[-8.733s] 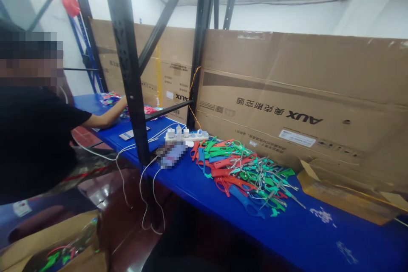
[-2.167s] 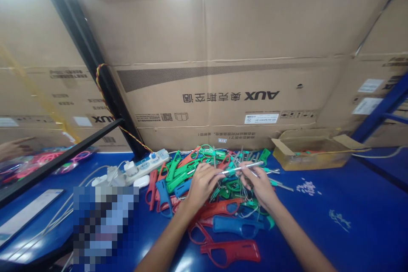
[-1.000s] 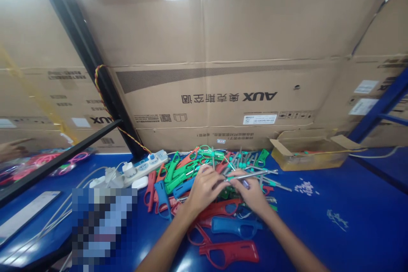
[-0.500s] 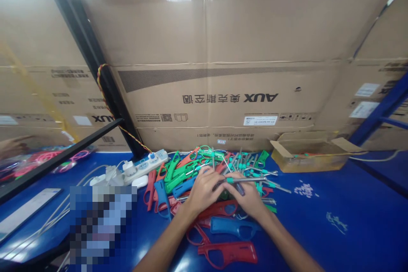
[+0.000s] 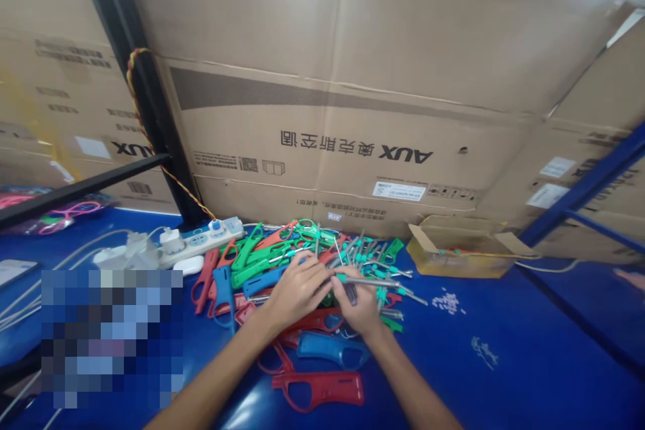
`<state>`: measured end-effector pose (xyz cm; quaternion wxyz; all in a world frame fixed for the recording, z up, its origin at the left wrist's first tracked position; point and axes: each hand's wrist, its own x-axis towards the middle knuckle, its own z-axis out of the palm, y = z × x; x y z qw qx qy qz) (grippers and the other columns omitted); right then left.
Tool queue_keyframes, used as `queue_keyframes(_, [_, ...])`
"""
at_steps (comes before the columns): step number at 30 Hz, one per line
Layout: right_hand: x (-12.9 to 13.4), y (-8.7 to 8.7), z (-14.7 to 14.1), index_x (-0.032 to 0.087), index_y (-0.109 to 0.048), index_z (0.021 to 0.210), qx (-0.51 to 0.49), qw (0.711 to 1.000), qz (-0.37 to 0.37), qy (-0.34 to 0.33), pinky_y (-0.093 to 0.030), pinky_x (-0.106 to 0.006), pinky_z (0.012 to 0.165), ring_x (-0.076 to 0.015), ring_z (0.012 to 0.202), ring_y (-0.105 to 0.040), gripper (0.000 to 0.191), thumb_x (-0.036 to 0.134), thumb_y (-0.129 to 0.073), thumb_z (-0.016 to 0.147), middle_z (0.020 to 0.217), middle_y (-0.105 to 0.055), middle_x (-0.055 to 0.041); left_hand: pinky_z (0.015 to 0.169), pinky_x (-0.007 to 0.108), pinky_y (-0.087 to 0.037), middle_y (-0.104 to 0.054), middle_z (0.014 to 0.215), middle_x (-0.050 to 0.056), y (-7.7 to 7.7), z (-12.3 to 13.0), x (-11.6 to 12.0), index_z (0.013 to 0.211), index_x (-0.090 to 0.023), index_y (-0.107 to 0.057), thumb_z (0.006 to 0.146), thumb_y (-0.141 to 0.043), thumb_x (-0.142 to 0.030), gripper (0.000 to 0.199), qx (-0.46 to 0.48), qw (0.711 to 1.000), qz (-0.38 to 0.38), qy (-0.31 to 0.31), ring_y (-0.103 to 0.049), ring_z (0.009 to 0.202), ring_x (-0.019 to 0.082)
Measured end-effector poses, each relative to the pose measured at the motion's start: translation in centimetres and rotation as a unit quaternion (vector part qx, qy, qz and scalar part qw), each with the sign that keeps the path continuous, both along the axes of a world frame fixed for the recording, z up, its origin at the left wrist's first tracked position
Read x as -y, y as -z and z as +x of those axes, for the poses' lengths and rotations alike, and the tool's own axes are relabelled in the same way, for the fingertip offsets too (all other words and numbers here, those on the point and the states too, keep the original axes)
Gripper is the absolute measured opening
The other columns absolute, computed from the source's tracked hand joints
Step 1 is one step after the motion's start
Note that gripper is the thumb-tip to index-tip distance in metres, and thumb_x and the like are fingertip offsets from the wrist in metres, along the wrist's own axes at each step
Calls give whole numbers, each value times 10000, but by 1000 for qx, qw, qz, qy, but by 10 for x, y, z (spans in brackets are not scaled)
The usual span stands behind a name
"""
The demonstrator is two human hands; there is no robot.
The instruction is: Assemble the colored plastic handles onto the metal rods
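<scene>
My left hand (image 5: 302,287) has its fingers bent round the left end of a thin metal rod (image 5: 370,280) with a green collar. Against it, my right hand (image 5: 359,299) is closed round a small dark piece (image 5: 351,292) just below the rod, which points right. What the fingertips pinch is partly hidden. Both hands are over a pile of green, red and blue plastic handle shells and metal rods with green collars. In front of them lie a blue shell (image 5: 330,348) and a red shell (image 5: 332,388).
A cardboard box (image 5: 461,264) stands behind right, near small pink pieces (image 5: 446,301). At the left are a power strip (image 5: 201,240) with plugs, cables and a black post (image 5: 146,114). Cardboard (image 5: 383,67) walls the back. Another person's fingers (image 5: 629,277) show at the right edge.
The view has shifted, so the table's contents appear further left. Both hands stay together at the rod; the right hand's fingers look more curled. Another person's fingers have appeared at the right edge.
</scene>
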<state>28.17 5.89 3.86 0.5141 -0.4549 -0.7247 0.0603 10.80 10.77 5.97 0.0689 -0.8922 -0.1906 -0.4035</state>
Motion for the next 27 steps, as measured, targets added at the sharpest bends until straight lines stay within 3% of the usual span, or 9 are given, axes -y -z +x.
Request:
queue_keyframes(10, [-1, -8, -2, 237, -719, 1144, -6, 1000, -16, 2, -576, -380, 915, -245, 981, -730, 228, 336, -554, 1022, 1018, -761, -84, 947, 420, -454, -745, 896, 53, -6, -4, -6, 1041, -183, -667, 1056, -473, -252, 206, 21, 1000, -5, -16, -648, 836, 207])
queue_keyframes(17, [12, -11, -5, 211, -681, 1127, -24, 999, -22, 31, -571, -335, 787, -218, 810, -693, 191, 314, -565, 1017, 893, -700, -67, 953, 409, -433, -758, 830, 11, -13, -5, -4, 957, -199, -685, 1043, -562, -295, 178, 124, 991, -23, -51, -639, 763, 170])
queue_keyframes(22, [19, -5, -18, 235, -631, 1159, -46, 997, -49, 25, -546, -336, 833, -244, 980, -673, 195, 348, -545, 1026, 1047, -676, -89, 974, 409, -425, -740, 774, -11, -5, 2, 2, 881, -210, -684, 1034, -584, -304, 206, 132, 989, -44, -54, -637, 757, 160])
queue_keyframes(27, [20, -11, -19, 236, -617, 965, -93, 993, -32, 64, -532, -337, 821, -231, 887, -641, 159, 370, -547, 1013, 962, -646, -74, 974, 430, -438, -708, 768, 27, 6, 11, 9, 861, -200, -665, 1045, -516, -285, 252, 56, 996, -37, -66, -621, 804, 200])
